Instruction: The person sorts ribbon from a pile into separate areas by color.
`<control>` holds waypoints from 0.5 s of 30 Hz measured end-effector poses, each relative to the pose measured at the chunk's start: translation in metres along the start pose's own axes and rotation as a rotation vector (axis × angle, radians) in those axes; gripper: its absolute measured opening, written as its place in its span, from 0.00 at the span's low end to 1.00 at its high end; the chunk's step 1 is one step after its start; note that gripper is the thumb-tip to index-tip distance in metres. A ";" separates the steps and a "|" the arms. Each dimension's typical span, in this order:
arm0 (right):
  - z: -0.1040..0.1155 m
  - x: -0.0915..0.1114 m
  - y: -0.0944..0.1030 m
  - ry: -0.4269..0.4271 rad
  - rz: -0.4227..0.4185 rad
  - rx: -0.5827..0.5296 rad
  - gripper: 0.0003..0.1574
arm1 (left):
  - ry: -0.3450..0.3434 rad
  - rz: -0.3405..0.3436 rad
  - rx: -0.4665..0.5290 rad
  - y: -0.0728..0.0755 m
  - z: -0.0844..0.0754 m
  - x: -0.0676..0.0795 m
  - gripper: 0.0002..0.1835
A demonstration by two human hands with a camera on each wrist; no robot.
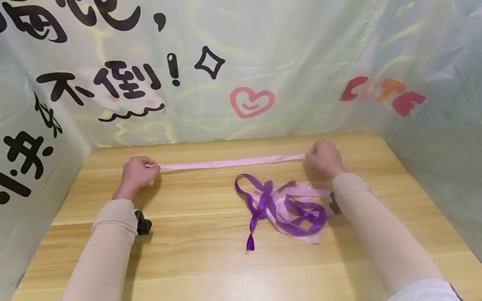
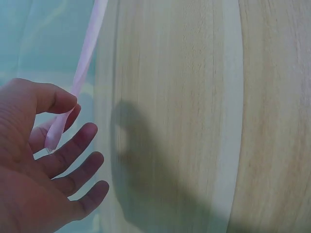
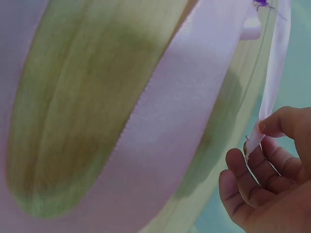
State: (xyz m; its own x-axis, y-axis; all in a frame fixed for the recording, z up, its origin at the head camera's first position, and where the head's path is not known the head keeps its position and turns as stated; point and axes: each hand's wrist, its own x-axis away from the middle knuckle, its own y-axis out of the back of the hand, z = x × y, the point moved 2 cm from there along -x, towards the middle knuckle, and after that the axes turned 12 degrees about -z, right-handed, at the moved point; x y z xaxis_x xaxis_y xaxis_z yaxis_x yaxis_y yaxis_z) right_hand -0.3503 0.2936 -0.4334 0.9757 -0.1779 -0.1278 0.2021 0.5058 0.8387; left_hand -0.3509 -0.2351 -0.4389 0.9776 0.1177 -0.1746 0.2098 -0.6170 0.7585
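A strip of light pink ribbon (image 1: 233,162) stretches between both hands, nearly straight, toward the back of the table. The left hand (image 1: 139,173) pinches its left end between thumb and index finger; in the left wrist view a short tail of the pink ribbon (image 2: 57,130) sticks out past the thumb, the other fingers spread. At the other end the right hand (image 1: 325,157) pinches the strip, and a small frayed tip shows in the right wrist view. Nearer the person lies a loose tangle of purple ribbon (image 1: 262,208) and pink ribbon (image 1: 282,201), close to the right wrist.
The wooden table (image 1: 205,289) is enclosed by a printed cloth backdrop (image 1: 298,34) at the back and both sides. A black wrist camera (image 1: 142,223) is strapped under the left wrist. Another dark wrist camera (image 1: 334,203) sits by the tangle's right side.
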 end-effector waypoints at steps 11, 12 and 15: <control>-0.003 0.004 -0.002 -0.003 0.005 0.066 0.24 | -0.006 0.129 -0.107 -0.007 -0.001 0.003 0.34; -0.001 0.004 -0.001 0.007 -0.003 0.077 0.26 | -0.021 0.121 -0.130 -0.006 -0.003 0.004 0.34; 0.008 0.008 0.004 0.072 -0.027 0.074 0.29 | -0.079 0.091 -0.177 -0.006 -0.017 0.007 0.34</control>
State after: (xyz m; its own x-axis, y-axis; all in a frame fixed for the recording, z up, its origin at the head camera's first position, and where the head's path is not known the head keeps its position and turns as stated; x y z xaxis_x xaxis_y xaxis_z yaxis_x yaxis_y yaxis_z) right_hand -0.3424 0.2874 -0.4268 0.9741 -0.1282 -0.1862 0.2240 0.4376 0.8708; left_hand -0.3448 -0.2178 -0.4338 0.9896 0.0025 -0.1441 0.1279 -0.4755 0.8704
